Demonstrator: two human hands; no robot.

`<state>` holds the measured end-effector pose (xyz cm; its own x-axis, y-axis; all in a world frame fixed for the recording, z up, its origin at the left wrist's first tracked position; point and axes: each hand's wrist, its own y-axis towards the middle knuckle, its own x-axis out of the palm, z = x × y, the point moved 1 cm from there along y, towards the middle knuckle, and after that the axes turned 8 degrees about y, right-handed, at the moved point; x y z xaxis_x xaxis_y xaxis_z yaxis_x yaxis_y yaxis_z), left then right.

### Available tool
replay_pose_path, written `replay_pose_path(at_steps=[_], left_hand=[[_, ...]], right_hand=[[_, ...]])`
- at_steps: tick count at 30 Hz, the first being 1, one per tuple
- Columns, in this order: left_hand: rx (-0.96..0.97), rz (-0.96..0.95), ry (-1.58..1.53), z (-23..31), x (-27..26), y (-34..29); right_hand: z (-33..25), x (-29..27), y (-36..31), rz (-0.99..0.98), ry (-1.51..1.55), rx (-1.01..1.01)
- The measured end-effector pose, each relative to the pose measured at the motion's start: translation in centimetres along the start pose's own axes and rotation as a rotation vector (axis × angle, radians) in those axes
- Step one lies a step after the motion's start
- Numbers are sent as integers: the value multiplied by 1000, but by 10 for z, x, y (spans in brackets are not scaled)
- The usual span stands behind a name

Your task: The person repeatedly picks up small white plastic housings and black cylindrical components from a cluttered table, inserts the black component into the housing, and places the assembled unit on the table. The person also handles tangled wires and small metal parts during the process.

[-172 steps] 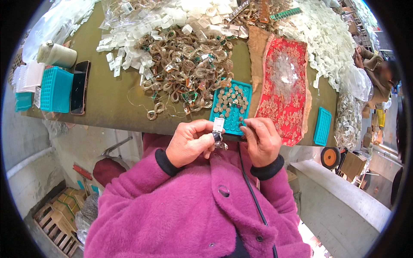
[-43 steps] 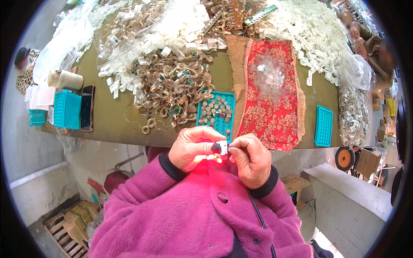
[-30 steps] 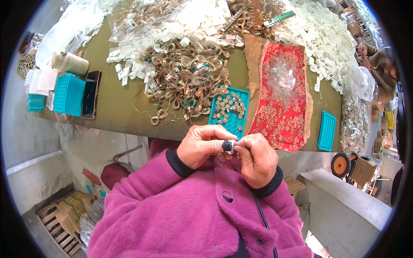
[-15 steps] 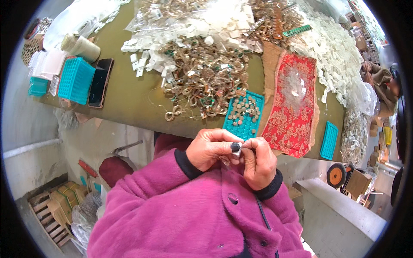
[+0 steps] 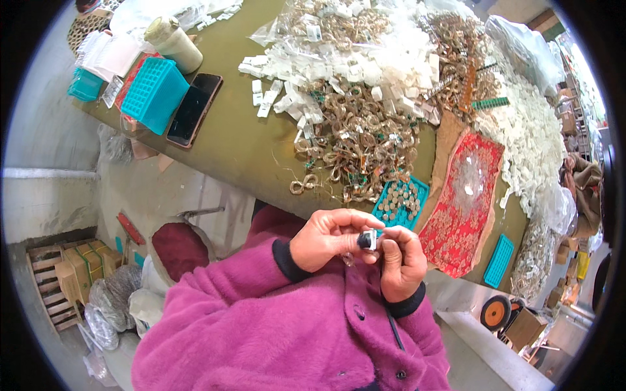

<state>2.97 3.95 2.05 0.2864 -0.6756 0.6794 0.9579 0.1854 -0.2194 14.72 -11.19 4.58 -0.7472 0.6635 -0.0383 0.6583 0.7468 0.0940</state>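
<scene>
In front of my chest, my left hand (image 5: 323, 240) is closed around a small white plastic piece (image 5: 372, 238). A black cover or wrap (image 5: 363, 241) shows at the thumb tip, against the piece. Close beside it my right hand (image 5: 402, 266) has thumb and forefinger pinched together at the piece's right side; anything between those fingertips is too small to make out. A little clear bit dangles below the left fingers. Just beyond my hands lies a teal tray (image 5: 425, 189) with many small round metal discs (image 5: 400, 199) on it.
Coiled wire parts (image 5: 365, 133) and white plastic pieces (image 5: 352, 68) heap on the green table (image 5: 241, 146). A red patterned cloth (image 5: 462, 215) and another teal tray (image 5: 499, 260) lie right. A phone (image 5: 195, 111), stacked teal trays (image 5: 154, 94) and a jar (image 5: 175, 44) stand left.
The view has turned, so the table's things appear shifted right and tilted. Both hands stay together at the white piece, which now shows its face more, with the right fingers slightly lower.
</scene>
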Motion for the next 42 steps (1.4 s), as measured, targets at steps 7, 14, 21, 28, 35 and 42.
replay_pose_path(at_steps=[7,14,21,28,35,42], left_hand=[[276,-10,208,57,-8,-1],[786,156,621,175,-5,59],[857,520,1206,187,-12,68],[454,62,1757,61,-15,-9],[670,438,1738,29,-30,21],[403,446,1289,36,-35,17]], right_hand=[[12,-12,-4,-14,92,153],[14,-10,-4,-80,22,127],[14,-7,-4,-88,17,141],[16,-2,3,-171,-55,125],[14,8,2,-180,1,155],[10,-1,-5,-86,-5,177]])
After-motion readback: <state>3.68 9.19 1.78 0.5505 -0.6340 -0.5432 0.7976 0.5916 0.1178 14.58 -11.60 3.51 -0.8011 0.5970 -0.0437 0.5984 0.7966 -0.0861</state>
